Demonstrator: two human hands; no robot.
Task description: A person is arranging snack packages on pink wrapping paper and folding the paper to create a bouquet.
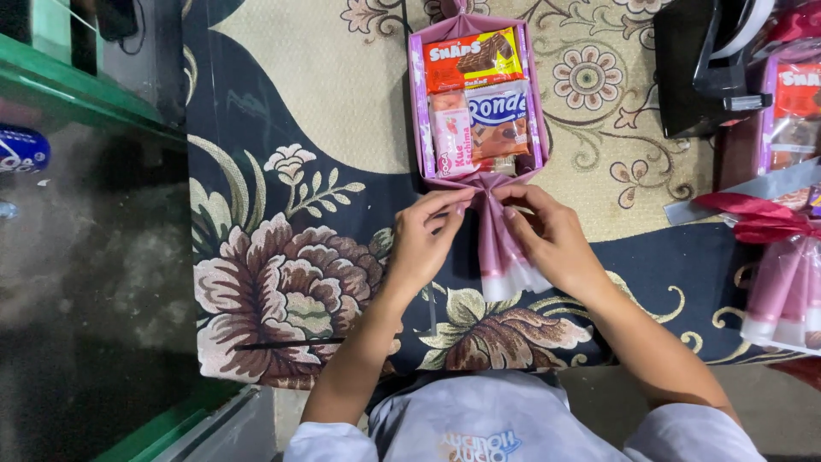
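Head view. A pink wrapped snack parcel lies lengthwise on a floral carpet, far end toward the top of the frame, near end toward the person. Through its clear front show 4 items: an orange-red chocolate wafer pack across the far end, a blue-and-white biscuit pack at the right, a slim pink sachet at the left, and a small, indistinct item at the near edge. The wrap is gathered at the near end into a twisted neck, from which a pink plastic tail with a whitish hem fans out toward the person.

The left hand pinches the neck from the left, fingertips closed narrowly on the gathered film. The right hand pinches it from the right, fingers likewise curled tight on the film; the tail runs out between the 2 hands. Both forearms are bare, and pale sleeves and a pale shirt appear at the bottom edge.

At the right edge lie a red ribbon, a second pink-wrapped parcel, only partly in frame, and more pink film tails. A black tape dispenser stands at the upper right. A green-edged glass case fills the left side.
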